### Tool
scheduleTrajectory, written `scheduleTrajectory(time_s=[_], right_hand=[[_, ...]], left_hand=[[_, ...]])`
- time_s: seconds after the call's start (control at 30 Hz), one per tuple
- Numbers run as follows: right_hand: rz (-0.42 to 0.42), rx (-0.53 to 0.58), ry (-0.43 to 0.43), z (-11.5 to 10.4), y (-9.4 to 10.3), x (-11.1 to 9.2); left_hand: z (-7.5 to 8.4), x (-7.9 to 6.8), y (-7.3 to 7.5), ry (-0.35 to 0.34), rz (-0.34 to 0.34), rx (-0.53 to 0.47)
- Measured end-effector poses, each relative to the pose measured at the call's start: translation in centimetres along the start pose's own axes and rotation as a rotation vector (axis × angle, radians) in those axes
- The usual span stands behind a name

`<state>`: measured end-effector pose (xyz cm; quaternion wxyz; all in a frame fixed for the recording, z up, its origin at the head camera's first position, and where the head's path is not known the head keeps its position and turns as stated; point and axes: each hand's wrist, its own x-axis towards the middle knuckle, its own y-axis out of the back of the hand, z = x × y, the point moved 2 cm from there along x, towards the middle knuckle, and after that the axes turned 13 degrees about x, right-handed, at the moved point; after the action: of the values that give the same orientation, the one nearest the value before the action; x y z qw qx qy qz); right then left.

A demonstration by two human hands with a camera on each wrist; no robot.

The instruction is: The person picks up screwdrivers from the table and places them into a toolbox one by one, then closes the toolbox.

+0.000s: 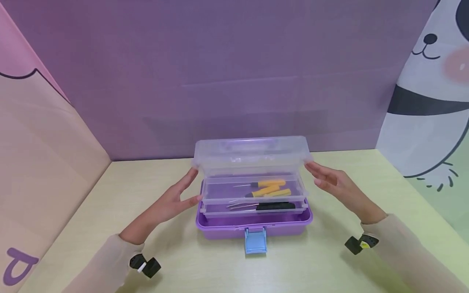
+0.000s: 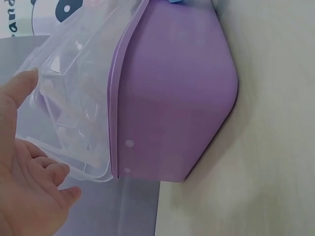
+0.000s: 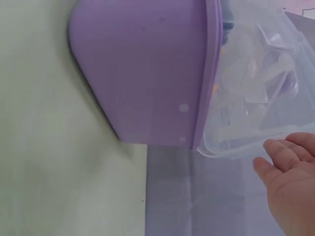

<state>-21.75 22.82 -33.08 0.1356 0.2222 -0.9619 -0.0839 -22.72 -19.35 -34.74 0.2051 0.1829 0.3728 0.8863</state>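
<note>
A purple toolbox [image 1: 253,231] stands on the table with its clear lid [image 1: 252,150] raised and its clear trays [image 1: 220,200] lifted in steps. Yellow-handled tools [image 1: 269,190] with thin metal shafts lie in the upper tray, black-handled tools [image 1: 275,206] in the lower one. At the lid's left side is my left hand [image 1: 172,201], thumb and fingers spread. My right hand [image 1: 338,185] has its fingertips at the lid's right corner, fingers extended. Neither hand curls round anything. In the left wrist view, a fingertip overlaps the clear lid [image 2: 81,98]; whether it touches cannot be told.
A light blue latch [image 1: 255,242] hangs down at the box's front. Behind the pale table [image 1: 205,268] rises a purple backdrop [image 1: 234,81]. Printed panels flank it, with a panda [image 1: 425,134] on the right one. Small black devices are strapped to both wrists.
</note>
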Motion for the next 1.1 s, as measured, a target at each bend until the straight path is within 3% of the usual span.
scheduleTrajectory(time_s=[0.17,0.6,0.77,1.1], right_hand=[[-0.005,0.020,-0.007,0.0,-0.4,-0.7],[0.105,0.040,-0.061,-0.2,-2.0,-2.4],[0.149,0.008,-0.072,-0.3,-2.7,-2.9],[0.204,-0.024,-0.072,-0.3,-3.8,-3.4]], left_hand=[[0.3,-0.5,0.0,0.024,-0.033,-0.025],[0.2,-1.7,-0.3,-0.068,-0.041,-0.051],[0.4,-2.0,-0.6,-0.059,-0.018,-0.038],[0.9,-2.8,-1.5,0.013,0.040,0.090]])
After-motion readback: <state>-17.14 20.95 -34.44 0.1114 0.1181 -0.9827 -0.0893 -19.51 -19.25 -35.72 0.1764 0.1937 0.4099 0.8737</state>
